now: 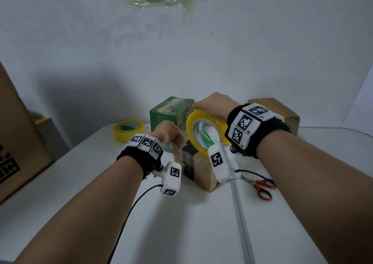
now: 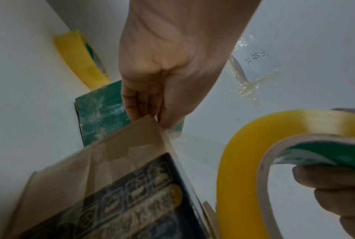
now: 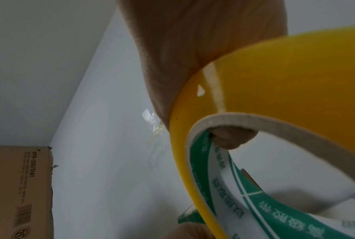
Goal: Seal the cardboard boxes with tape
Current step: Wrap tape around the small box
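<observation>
Tape roll (image 1: pixel 189 128) upright, right hand (image 1: pixel 214 106) gripping through its core; at its nine o'clock, left hand (image 1: pixel 166 131) pinches tape end (image 2: pixel 175 131) against box (image 1: pixel 203 173).
</observation>
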Demonstrator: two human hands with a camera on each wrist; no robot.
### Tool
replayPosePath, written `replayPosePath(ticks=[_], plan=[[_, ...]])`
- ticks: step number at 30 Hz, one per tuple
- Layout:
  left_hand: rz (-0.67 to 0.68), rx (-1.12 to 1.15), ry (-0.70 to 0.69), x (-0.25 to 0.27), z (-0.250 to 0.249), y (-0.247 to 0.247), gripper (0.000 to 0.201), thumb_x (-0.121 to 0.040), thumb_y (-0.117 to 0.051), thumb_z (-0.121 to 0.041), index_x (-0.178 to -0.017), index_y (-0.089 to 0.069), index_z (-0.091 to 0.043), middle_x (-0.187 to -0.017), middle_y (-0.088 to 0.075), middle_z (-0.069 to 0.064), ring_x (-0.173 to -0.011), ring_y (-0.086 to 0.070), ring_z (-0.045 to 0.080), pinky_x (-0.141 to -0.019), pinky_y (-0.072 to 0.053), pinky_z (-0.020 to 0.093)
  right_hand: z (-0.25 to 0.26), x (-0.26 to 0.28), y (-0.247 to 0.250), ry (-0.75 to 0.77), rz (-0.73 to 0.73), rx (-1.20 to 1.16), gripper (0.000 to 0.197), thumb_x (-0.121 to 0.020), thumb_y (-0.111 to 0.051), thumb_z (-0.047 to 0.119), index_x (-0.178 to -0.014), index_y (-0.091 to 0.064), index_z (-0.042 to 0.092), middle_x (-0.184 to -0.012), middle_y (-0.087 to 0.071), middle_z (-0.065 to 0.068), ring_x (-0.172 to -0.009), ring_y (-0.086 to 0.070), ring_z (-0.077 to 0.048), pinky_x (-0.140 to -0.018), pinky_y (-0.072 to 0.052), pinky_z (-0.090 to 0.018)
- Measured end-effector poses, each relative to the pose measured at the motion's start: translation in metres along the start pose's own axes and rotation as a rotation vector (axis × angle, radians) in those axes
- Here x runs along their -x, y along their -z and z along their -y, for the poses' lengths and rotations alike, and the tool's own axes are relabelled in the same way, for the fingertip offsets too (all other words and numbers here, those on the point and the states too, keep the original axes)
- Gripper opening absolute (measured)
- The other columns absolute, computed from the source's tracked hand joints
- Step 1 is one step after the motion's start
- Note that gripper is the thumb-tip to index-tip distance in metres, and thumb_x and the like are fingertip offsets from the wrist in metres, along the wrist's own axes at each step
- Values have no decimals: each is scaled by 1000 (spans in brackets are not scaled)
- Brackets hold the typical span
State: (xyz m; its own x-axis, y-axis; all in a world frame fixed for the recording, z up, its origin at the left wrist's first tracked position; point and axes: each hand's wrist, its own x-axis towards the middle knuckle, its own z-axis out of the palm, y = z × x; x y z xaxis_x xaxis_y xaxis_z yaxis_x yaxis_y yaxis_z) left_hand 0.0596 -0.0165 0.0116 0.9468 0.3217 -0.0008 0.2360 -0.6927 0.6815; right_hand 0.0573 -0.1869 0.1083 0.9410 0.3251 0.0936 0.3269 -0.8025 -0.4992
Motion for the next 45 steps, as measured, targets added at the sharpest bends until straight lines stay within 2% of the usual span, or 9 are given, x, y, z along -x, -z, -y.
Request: replayPosePath(ticks=[9, 13, 18, 24, 27, 30, 37, 42, 45], plan=[[189, 249, 232, -3, 7, 2, 16, -97, -59, -23, -98, -67, -10, -79, -63, 6, -64, -56, 15, -63, -50, 24, -3, -4, -2, -7, -17, 2, 31, -92, -54, 44, -106, -58, 15, -98, -51, -5, -85, -48, -20, -73, -36, -30], [223, 326, 286, -7, 14, 1, 29, -92, -65, -28, -109, -66, -5, -101, -68, 13, -92, -66, 25, -98, -51, 37, -4, -9, -4, 3, -9, 54, 38, -91, -51, 45, -114, -63, 18, -93, -51, -3, -70, -44, -16, -62, -34, -29], [284, 338, 347, -5, 20, 1, 29, -93, -63, -24, -111, -63, -2, -105, -70, 14, -102, -66, 27, -103, -48, 41, -2, -6, -4, -11, -7, 51, 35, -91, -52, 43, -111, -63, 16, -95, -51, -4, -79, -48, -19, -68, -36, -30], [191, 206, 191, 3, 21, 5, 12, -97, -54, -8, -95, -65, -9, -81, -64, 5, -61, -62, 11, -62, -56, 23, -1, -3, -5, -8, -6, 42, 35, -91, -49, 42, -111, -63, 17, -89, -53, -2, -64, -41, -11, -68, -35, -31], [49, 290, 34, 1, 14, 7, 21, -99, -54, -19, -100, -71, -6, -97, -72, 9, -78, -66, 14, -83, -56, 30, -1, -2, -3, -28, -9, 0, 31, -91, -52, 40, -107, -60, 15, -91, -51, -4, -72, -47, -17, -70, -37, -30], [237, 536, -2, 16, 13, 3, 46, -104, -37, -39, -118, -66, -7, -116, -69, 7, -106, -64, 19, -89, -52, 32, -2, 1, -1, -26, -22, -29, 26, -92, -53, 39, -101, -56, 15, -95, -51, -5, -86, -49, -22, -74, -39, -31], [185, 611, 96, 28, 13, -10, 49, -105, -33, -43, -115, -65, -7, -104, -69, 15, -85, -63, 23, -76, -53, 33, -2, 2, -2, -12, -24, -5, 32, -91, -52, 40, -105, -61, 13, -94, -53, -5, -84, -49, -22, -74, -39, -31], [204, 597, 226, 36, 21, -13, 47, -105, -32, -40, -78, -58, -10, -57, -61, 5, -53, -56, 17, -70, -50, 32, 0, 4, -3, -28, -27, -12, 29, -91, -54, 40, -103, -60, 14, -94, -52, -5, -85, -51, -23, -74, -39, -32], [257, 514, 248, 42, 20, -6, 57, -105, -26, -45, -74, -55, -7, -69, -62, 13, -59, -53, 23, -66, -44, 30, 1, 7, -3, -33, -42, -38, 27, -90, -54, 39, -97, -57, 14, -91, -53, -5, -85, -52, -24, -73, -39, -32]])
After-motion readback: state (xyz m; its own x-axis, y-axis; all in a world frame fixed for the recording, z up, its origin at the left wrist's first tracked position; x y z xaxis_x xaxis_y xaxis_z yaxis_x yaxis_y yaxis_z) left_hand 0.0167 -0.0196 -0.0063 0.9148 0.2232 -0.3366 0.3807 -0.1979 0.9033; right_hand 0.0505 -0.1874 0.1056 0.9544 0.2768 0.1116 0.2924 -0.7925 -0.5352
